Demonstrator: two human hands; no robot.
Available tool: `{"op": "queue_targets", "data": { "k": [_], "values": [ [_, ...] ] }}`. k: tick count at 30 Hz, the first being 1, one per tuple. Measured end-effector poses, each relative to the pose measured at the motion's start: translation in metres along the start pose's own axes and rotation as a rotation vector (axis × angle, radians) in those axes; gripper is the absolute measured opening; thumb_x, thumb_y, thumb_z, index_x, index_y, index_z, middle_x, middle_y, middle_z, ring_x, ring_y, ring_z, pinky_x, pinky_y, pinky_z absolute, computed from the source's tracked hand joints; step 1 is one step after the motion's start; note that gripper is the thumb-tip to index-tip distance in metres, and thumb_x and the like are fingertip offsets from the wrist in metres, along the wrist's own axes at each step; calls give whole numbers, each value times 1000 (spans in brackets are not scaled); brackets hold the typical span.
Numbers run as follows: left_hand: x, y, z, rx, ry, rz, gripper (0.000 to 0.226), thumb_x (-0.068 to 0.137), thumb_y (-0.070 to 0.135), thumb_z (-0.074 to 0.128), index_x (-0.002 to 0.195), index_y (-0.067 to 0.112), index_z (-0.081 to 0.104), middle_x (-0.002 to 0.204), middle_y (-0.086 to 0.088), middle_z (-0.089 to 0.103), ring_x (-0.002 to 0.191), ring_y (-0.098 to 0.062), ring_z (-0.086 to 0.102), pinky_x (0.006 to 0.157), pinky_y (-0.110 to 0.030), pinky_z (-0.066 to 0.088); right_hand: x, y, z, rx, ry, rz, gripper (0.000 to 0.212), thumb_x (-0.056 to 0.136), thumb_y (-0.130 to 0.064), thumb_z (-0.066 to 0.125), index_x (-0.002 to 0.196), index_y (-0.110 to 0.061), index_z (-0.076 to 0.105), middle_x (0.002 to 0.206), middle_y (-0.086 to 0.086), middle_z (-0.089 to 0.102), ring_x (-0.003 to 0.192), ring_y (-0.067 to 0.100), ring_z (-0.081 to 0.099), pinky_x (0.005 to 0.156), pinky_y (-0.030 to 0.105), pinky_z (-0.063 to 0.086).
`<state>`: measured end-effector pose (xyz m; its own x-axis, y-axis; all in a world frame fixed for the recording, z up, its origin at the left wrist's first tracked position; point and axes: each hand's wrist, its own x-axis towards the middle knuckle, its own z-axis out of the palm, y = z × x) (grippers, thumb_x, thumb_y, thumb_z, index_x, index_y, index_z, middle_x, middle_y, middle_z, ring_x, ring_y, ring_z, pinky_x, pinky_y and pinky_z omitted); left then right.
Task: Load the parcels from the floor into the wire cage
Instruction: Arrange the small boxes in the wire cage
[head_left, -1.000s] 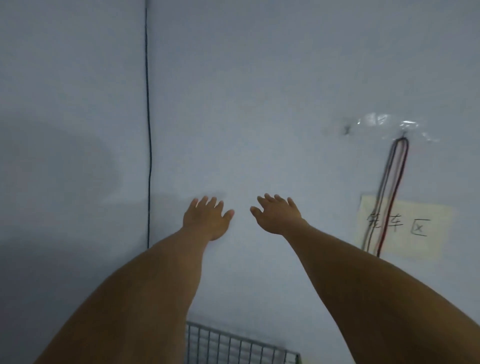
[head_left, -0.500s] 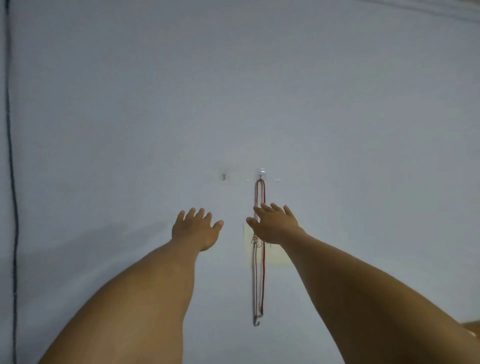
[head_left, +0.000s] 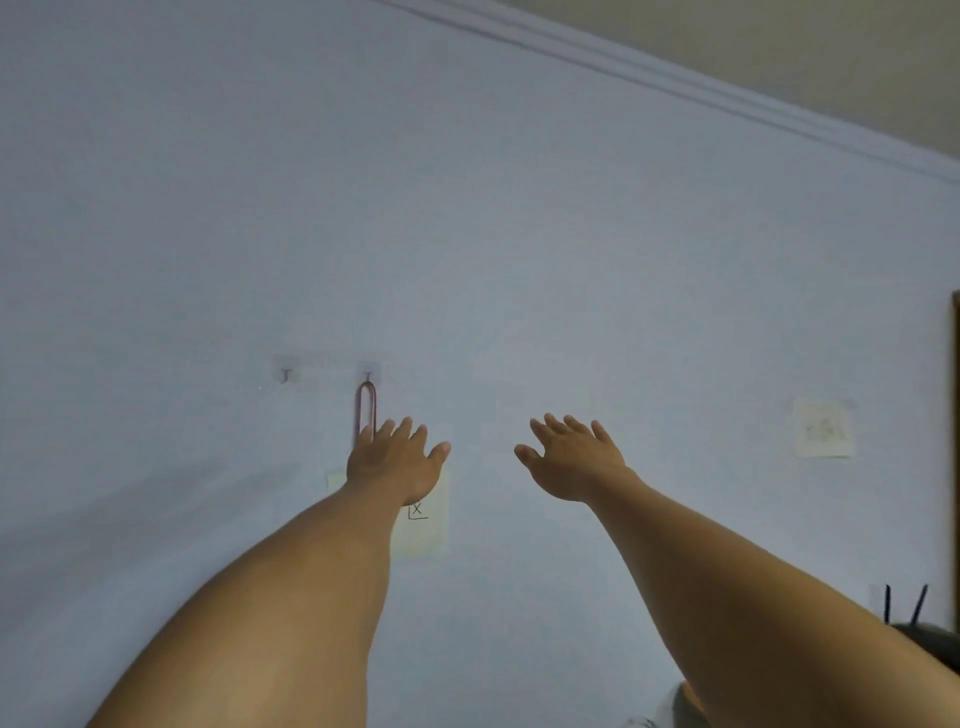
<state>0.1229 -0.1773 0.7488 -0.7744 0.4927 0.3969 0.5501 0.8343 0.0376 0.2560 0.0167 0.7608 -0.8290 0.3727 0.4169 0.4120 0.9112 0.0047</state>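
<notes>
Two empty hands — your left hand (head_left: 397, 462) and right hand (head_left: 576, 462), fingers spread apart — face the pale blue painted wall (head_left: 519, 234). Your view has swung upward: the wire cage has dropped from sight, parcels too; look down.

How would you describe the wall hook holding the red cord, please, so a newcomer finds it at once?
Start at the pale blue wall and look just above the left hand. Two small hooks sit side by side there; yours is the right hook. Unlike the bare hook, it carries a red cord loop.
</notes>
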Motion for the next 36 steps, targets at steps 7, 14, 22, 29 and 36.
{"op": "queue_targets", "data": {
  "k": [7,14,22,29,36],
  "values": [
    [19,68,21,1,-37,-43,71,104,61,5,164,24,9,172,3,-1,158,-21,-2,127,-45,-1,21,86,9,46,-33,39,66,105,-58,16,163,-26,11,170,-6,7,157,19,1,126,47,-3],
    [53,84,55,34,-59,-77,71,104,61,6,164,25,8,172,2,-2,158,-21,-2,127,-45,-3,63,106,57,140,-66,2,66,105,-57,16,163,-26,10,171,-5,6,157,19,1,126,46,-3],
    [122,98,136,28,-132,-69,70,105,59,8,164,23,11,172,1,2,158,-23,0,127,-45,-2,116,135,142,125,-141,-2,65,105,-57,16,163,-27,12,170,-5,7,157,19,2,126,46,-1],
    [154,108,288,-28,-352,-76,70,106,58,9,164,20,13,172,-1,5,158,-24,2,127,-46,2,149,170,283,180,-385,55,66,104,-58,22,162,-26,16,169,0,18,154,25,19,124,48,13],
    [143,111,467,-32,-558,-197,69,106,56,11,161,16,24,169,-5,19,155,-28,17,125,-47,17,158,203,474,240,-659,101,68,104,-59,28,159,-20,24,161,8,36,146,31,35,117,47,27]
  ]
}}
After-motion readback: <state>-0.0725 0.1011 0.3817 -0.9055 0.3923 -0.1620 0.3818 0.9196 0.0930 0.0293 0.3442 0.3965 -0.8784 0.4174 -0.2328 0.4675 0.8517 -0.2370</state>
